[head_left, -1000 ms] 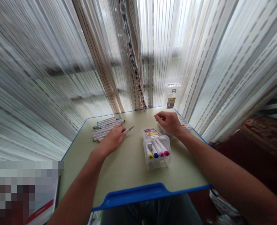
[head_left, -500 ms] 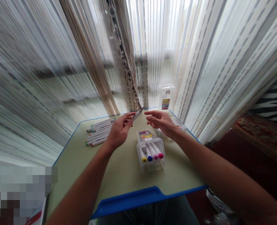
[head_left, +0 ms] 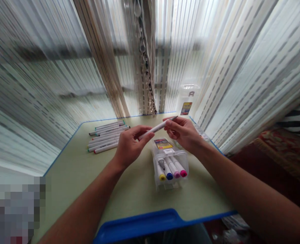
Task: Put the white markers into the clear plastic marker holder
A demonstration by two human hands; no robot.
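Note:
A white marker with a grey cap (head_left: 157, 127) is held in the air between both hands, above the green table (head_left: 94, 176). My left hand (head_left: 129, 146) pinches its lower end. My right hand (head_left: 184, 133) closes its fingers round the capped upper end. Below them lies a clear plastic marker case (head_left: 170, 164) holding several markers with yellow, blue, pink and magenta caps. A row of several white markers (head_left: 106, 137) lies on the table to the left of my left hand.
A clear lid or second case part (head_left: 203, 134) lies behind my right hand near the right edge. A clear plastic container with a label (head_left: 187, 100) stands at the back by the striped curtains. The table has a blue rim (head_left: 139, 225) in front.
My left hand picked a marker from the row and lifted it. My right hand rose from the table and has taken hold of the marker's capped end.

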